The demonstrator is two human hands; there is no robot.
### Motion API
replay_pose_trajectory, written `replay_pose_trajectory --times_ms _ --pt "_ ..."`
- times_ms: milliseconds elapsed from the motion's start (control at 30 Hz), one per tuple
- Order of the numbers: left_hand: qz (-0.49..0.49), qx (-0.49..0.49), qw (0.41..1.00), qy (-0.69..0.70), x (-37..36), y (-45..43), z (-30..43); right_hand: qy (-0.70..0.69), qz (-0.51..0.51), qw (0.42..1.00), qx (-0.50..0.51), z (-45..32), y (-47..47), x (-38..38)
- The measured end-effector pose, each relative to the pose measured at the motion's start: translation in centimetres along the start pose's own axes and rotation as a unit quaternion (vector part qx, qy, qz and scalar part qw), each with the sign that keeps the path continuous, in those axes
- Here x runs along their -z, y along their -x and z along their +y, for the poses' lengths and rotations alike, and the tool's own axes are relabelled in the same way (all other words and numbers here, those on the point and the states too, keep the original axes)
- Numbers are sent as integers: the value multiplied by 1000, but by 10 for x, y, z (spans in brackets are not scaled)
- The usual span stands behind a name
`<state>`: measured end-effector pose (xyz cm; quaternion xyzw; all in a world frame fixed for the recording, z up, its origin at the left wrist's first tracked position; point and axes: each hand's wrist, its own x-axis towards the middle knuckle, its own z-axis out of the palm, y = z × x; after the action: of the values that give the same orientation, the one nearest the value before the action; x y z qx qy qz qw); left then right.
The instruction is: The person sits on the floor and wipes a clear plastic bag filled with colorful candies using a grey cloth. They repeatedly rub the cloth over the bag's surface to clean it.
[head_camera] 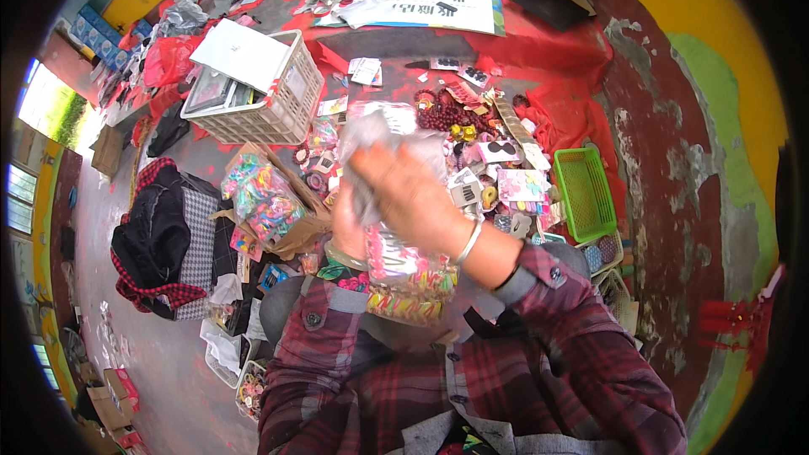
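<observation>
A greyish, see-through plastic bag (370, 133), blurred by motion, is pressed between my two hands over the middle of the floor. My left hand (346, 221) is behind it, its fingers mostly hidden. Across its front lies my right hand (414, 196), fingers stretched toward the upper left, with a bangle at the wrist. Under my forearms, bagged hair clips (395, 262) in pink and white lie above a pack of yellow, red and green striped hair accessories (404, 306). Another pale clear packet (426, 148) shows just past my right fingers.
Hair accessories on cards (521, 183) and dark red beads (445, 114) spread on the right. A green plastic basket (584, 193) stands beyond them. On the left are a white crate (253, 123), a cardboard box (303, 218) holding colourful bagged pieces, and a black bag (155, 234).
</observation>
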<state>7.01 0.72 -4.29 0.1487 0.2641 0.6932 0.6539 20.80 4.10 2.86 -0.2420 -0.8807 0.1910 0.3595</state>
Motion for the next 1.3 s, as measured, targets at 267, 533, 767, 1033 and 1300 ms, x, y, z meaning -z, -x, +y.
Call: replay_pose_trajectory --times_ms 267,533,767,1033,1300 --pt "-180 -78 940 278 5 -3 -22 63 3 998 2 -21 7 -4" --pt "-114 15 988 100 -20 13 8 82 93 992 -32 -22 -2 7" --pt "-147 -11 989 30 0 12 7 108 85 990 -14 -26 0 1" --pt "-129 40 989 67 -21 10 7 56 113 992 -20 -8 0 2" --pt "-140 -44 981 126 56 -8 2 -157 -112 979 -71 -37 10 5"
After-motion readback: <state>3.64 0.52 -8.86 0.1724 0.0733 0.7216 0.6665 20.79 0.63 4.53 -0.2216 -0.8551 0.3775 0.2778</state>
